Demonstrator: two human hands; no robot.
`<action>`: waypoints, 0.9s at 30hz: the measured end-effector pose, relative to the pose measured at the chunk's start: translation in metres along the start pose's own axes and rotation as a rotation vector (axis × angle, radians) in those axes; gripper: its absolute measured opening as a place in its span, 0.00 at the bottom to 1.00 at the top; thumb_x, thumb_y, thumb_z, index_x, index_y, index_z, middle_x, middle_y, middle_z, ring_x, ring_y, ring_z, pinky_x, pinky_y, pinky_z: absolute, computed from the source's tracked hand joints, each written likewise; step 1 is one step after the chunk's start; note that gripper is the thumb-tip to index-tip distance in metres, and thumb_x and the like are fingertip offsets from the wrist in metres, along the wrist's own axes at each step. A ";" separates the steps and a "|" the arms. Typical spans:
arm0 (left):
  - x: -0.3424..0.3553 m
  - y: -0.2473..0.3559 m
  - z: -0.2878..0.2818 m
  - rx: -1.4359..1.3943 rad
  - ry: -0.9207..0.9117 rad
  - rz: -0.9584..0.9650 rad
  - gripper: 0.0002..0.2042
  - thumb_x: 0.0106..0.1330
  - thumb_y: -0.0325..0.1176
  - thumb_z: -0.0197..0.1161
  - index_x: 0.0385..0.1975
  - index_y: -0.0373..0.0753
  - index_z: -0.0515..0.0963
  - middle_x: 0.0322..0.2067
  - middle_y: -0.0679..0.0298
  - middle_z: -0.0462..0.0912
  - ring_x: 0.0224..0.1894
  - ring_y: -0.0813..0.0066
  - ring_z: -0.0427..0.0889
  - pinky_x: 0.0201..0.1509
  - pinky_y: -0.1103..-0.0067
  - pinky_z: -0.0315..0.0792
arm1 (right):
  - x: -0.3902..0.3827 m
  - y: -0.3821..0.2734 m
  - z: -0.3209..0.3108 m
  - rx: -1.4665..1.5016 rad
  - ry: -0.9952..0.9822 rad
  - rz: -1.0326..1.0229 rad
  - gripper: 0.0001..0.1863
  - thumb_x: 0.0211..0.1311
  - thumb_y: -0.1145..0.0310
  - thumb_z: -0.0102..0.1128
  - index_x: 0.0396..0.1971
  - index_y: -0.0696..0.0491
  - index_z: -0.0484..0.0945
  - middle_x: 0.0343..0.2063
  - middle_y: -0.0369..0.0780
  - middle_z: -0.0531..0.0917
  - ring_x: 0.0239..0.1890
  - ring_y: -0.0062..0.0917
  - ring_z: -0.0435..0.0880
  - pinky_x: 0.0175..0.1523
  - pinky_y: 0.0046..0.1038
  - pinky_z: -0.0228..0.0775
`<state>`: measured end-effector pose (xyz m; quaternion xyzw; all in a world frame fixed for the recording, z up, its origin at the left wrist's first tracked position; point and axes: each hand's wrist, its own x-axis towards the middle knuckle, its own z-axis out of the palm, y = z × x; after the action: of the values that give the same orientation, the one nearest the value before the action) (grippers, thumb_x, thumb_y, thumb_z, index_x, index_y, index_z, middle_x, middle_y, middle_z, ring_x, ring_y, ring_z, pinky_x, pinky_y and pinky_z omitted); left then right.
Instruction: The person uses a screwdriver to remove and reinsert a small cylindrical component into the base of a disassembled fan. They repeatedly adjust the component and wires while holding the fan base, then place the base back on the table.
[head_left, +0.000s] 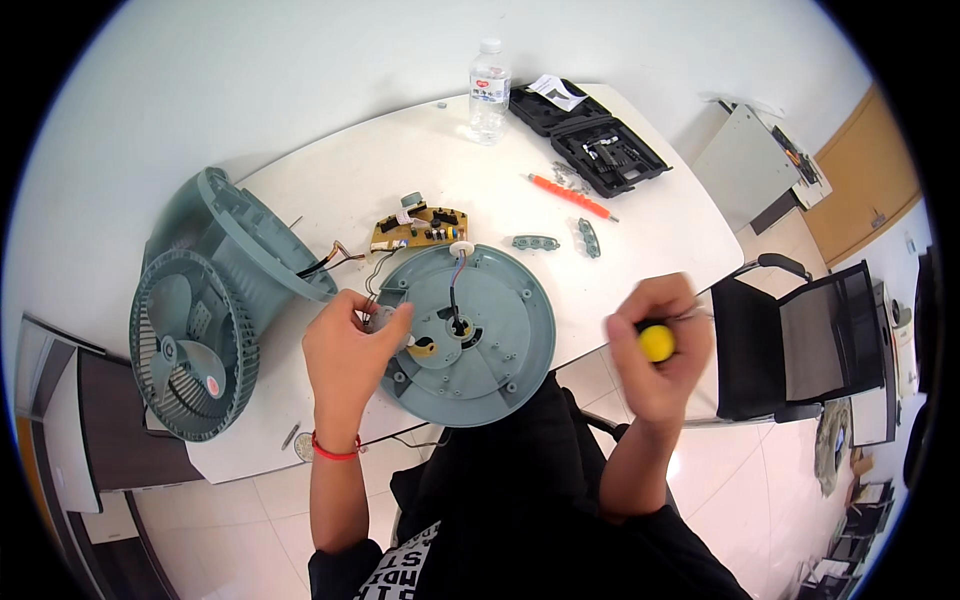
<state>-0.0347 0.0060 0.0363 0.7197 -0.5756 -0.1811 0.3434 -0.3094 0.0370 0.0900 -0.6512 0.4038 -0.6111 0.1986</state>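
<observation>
My left hand (355, 350), a red cord round its wrist, is closed on a small silvery part with wires (381, 320), over the left side of a round grey-green base plate (500, 345). My right hand (660, 350) grips a yellow-handled screwdriver (655, 342) off the plate's right. Wires run from the plate's centre up to a circuit board (420, 228) behind it.
A grey-green fan housing (205, 230) and caged blade (190, 345) stand left. Behind are a water bottle (489, 95), black tool case (610, 155), orange tool (570, 195) and small plastic pieces (535, 243). A chair (790, 345) stands right of the table (310, 180).
</observation>
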 end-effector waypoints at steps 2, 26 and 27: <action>-0.002 0.005 0.008 0.125 0.078 0.074 0.21 0.51 0.49 0.74 0.22 0.37 0.77 0.14 0.62 0.74 0.18 0.67 0.75 0.24 0.72 0.70 | -0.004 -0.003 0.004 -0.211 -0.111 0.056 0.08 0.50 0.80 0.66 0.26 0.57 0.74 0.15 0.35 0.74 0.16 0.16 0.74 0.24 0.17 0.64; -0.016 -0.010 0.016 -0.021 -0.078 0.218 0.15 0.57 0.37 0.73 0.36 0.32 0.82 0.28 0.63 0.78 0.23 0.78 0.72 0.27 0.80 0.66 | -0.045 0.075 0.014 -0.597 -0.529 0.464 0.12 0.58 0.67 0.63 0.41 0.54 0.78 0.32 0.47 0.83 0.34 0.45 0.83 0.41 0.40 0.74; -0.015 -0.014 0.014 -0.051 -0.143 0.225 0.15 0.56 0.36 0.72 0.37 0.32 0.82 0.30 0.63 0.78 0.24 0.79 0.72 0.27 0.81 0.66 | -0.045 0.077 0.013 -0.577 -0.534 0.476 0.11 0.57 0.68 0.62 0.40 0.55 0.78 0.30 0.48 0.84 0.34 0.46 0.83 0.40 0.40 0.74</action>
<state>-0.0385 0.0174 0.0147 0.6267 -0.6710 -0.2071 0.3379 -0.3151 0.0228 0.0006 -0.7037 0.6304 -0.2220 0.2409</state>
